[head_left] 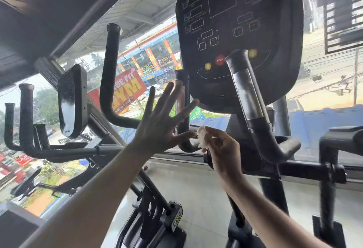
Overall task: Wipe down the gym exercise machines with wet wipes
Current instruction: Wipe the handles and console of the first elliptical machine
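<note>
**Wipe meets handlebar below the console at a street-facing gym**

A person's right hand [220,149] pinches a crumpled white wet wipe [202,136] between thumb and fingertips, the wad protruding from the top left of the grasp and lying against the lower bend of the machine's inner left handlebar [185,110]. The left hand [163,121] is spread wide, fingers straight and grasping nothing; its thumb tip meets the wipe's left edge while the fingers fan up in front of the handlebar's upright. Just right of the wipe, the machine's central column sits close behind the right hand's knuckles. The inner right handlebar [249,98], with a grey sensor strip, rises steeply from a curved base beside that hand and crosses the lower edge of the dark console [239,31], where a red stop button [220,60] sits between two yellow ones. Open air lies left of the left hand, out to the long curved outer handle [109,78]. Farther left stands a neighbouring machine [71,102] with its own console and handle posts. A glass wall [324,82] runs close behind the equipment, showing the street and a red gym banner [125,88]. Pale floor [196,198] spreads beneath both forearms.
</note>
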A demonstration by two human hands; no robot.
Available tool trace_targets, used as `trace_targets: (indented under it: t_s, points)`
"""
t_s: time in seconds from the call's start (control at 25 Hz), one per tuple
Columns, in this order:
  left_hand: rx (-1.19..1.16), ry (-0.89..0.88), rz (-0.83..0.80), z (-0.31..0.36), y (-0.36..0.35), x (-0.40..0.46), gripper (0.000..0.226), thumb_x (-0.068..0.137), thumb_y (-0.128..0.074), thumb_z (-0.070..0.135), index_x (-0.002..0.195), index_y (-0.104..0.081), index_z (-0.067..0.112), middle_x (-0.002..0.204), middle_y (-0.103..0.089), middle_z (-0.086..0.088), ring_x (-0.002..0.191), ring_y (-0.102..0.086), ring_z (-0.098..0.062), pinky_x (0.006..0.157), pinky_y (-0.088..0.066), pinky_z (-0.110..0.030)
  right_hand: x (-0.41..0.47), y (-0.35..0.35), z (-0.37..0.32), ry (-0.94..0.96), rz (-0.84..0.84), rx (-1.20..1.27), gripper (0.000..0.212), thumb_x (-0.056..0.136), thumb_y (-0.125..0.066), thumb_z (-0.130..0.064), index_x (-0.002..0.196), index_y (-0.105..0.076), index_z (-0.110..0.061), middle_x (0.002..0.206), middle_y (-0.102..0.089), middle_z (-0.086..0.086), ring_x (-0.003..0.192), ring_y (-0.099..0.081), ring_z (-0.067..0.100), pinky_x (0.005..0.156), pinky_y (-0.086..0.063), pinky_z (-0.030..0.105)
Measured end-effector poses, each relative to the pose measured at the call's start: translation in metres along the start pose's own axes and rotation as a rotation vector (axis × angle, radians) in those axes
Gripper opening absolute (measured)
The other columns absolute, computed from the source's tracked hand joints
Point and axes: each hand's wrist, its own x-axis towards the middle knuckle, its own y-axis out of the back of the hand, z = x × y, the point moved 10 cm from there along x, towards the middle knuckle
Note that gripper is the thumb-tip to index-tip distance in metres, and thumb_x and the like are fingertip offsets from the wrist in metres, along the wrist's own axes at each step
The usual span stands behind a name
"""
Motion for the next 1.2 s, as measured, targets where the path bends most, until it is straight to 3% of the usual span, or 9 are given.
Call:
trace_targets:
  t_s: [0.2,0.28,0.4,0.52,0.64,0.8,0.96,1.12,1.2]
  points:
    - [0.081,-0.221,-0.113,0.008,-0.018,0.033,0.084,0.094,-0.034,0.080,0.164,-0.029,0.033,0.172,-0.008,-0.024,0.159,-0.006,-0.044,0.121,-0.011,-0.073,-0.018,-0.041,0.015,0.108,-0.006,-0.094,0.021,0.096,-0.068,-0.008,0.116,-0.074,-0.011,0.102,-0.063,-0.011,0.074,-0.064,0.009,0.065,-0.055,0.024]
    - [-0.034,-0.199,-0.083,0.000,-0.027,0.033,0.075,0.100,-0.037,0.071,0.162,-0.032,0.029,0.171,-0.012,-0.024,0.159,-0.008,-0.046,0.122,-0.013,-0.071,-0.022,-0.035,0.026,0.207,-0.015,-0.246,0.025,0.096,-0.066,-0.006,0.120,-0.072,-0.012,0.103,-0.060,-0.010,0.082,-0.062,0.008,0.071,-0.050,0.014]
    - [-0.165,-0.153,-0.013,0.000,-0.036,0.026,0.060,0.106,-0.040,0.049,0.159,-0.041,0.021,0.169,-0.015,-0.025,0.157,-0.008,-0.049,0.122,-0.017,-0.070,-0.017,-0.023,0.043,0.230,-0.035,-0.382,0.027,0.095,-0.067,-0.005,0.118,-0.072,-0.019,0.100,-0.060,-0.007,0.082,-0.061,0.007,0.073,-0.047,0.017]
    - [-0.198,-0.142,0.002,-0.001,-0.035,0.027,0.057,0.107,-0.036,0.042,0.157,-0.044,0.017,0.169,-0.018,-0.026,0.157,-0.008,-0.050,0.121,-0.020,-0.070,-0.004,-0.032,0.044,0.131,-0.043,-0.266,0.019,0.093,-0.066,-0.011,0.105,-0.076,-0.021,0.092,-0.062,-0.006,0.074,-0.060,0.008,0.070,-0.047,0.021]
    - [-0.247,-0.133,0.021,-0.001,-0.033,0.026,0.055,0.105,-0.043,0.037,0.157,-0.045,0.018,0.169,-0.017,-0.025,0.158,-0.007,-0.049,0.121,-0.021,-0.069,-0.013,-0.041,0.032,0.160,-0.041,-0.189,0.023,0.096,-0.061,-0.022,0.114,-0.074,-0.016,0.095,-0.063,-0.006,0.077,-0.061,0.007,0.070,-0.051,0.021]
    - [-0.290,-0.090,0.030,-0.001,-0.035,0.023,0.070,0.089,-0.065,0.029,0.156,-0.048,0.019,0.170,-0.014,-0.023,0.158,-0.005,-0.048,0.121,-0.021,-0.069,-0.021,-0.029,0.034,0.419,-0.102,-0.528,0.034,0.097,-0.061,-0.001,0.123,-0.069,-0.020,0.101,-0.060,-0.001,0.082,-0.058,0.009,0.075,-0.047,0.021]
    - [-0.314,-0.073,0.047,0.000,-0.035,0.023,0.076,0.083,-0.065,0.027,0.156,-0.048,0.018,0.170,-0.012,-0.023,0.159,-0.004,-0.046,0.122,-0.020,-0.068,0.033,-0.032,0.047,0.242,-0.213,-0.763,0.029,0.099,-0.057,-0.011,0.117,-0.073,-0.026,0.099,-0.057,-0.001,0.086,-0.060,0.015,0.073,-0.045,0.027]
    - [-0.303,-0.059,0.035,0.001,-0.036,0.021,0.077,0.084,-0.066,0.027,0.157,-0.045,0.019,0.171,-0.011,-0.022,0.159,-0.002,-0.044,0.123,-0.019,-0.067,0.005,-0.041,0.031,0.364,-0.300,-0.561,0.033,0.097,-0.060,-0.003,0.121,-0.072,-0.022,0.100,-0.065,-0.002,0.088,-0.062,0.011,0.077,-0.045,0.016]
    - [-0.301,-0.052,0.036,0.000,-0.034,0.020,0.076,0.085,-0.066,0.027,0.158,-0.045,0.018,0.171,-0.010,-0.021,0.160,0.000,-0.041,0.124,-0.018,-0.066,-0.002,-0.035,0.034,0.453,-0.286,-0.627,0.041,0.094,-0.059,0.001,0.126,-0.068,-0.024,0.108,-0.070,-0.005,0.092,-0.066,0.012,0.078,-0.051,0.023]
